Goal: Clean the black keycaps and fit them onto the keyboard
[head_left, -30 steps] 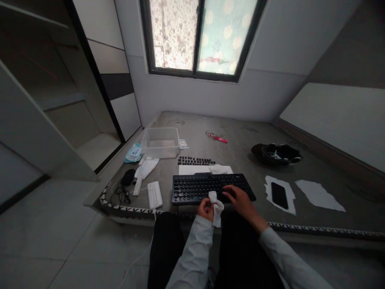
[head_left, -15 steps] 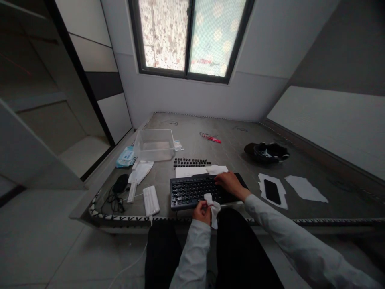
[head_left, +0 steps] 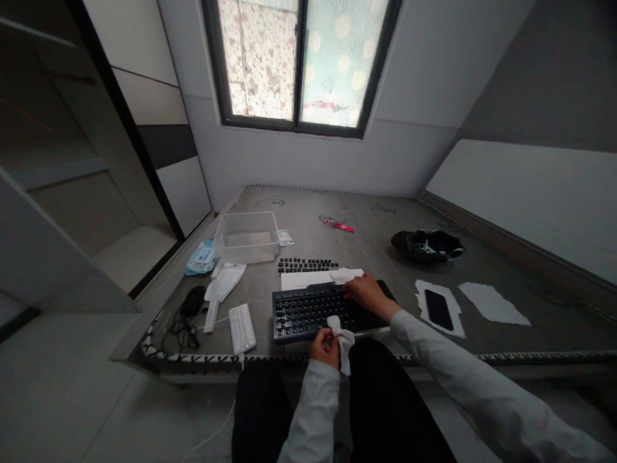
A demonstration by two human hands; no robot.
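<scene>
A black keyboard [head_left: 299, 314] lies near the bed's front edge; its right part shows no keycaps. My left hand [head_left: 324, 348] is closed on a crumpled white tissue [head_left: 344, 347], just in front of the keyboard. Over the keyboard's right half, my right hand [head_left: 366, 295] has its fingers bent down onto the keys; what they pinch, if anything, is hidden. Behind the keyboard is a white sheet [head_left: 304, 280] with another crumpled tissue [head_left: 343, 275] on it. Loose black keycaps [head_left: 307, 265] are laid in rows beyond that.
To the left are a clear plastic box [head_left: 248, 247], a blue-and-white packet [head_left: 201, 258], a mouse [head_left: 193, 299] with its cord and a white power strip [head_left: 241, 328]. At the right lie a phone [head_left: 438, 309] on tissue, a flat tissue [head_left: 492, 303] and a dark cap [head_left: 427, 247].
The view has shifted slightly. My left hand with the tissue sits a little lower against the keyboard's front edge; my right hand stays over the same part of the keys.
</scene>
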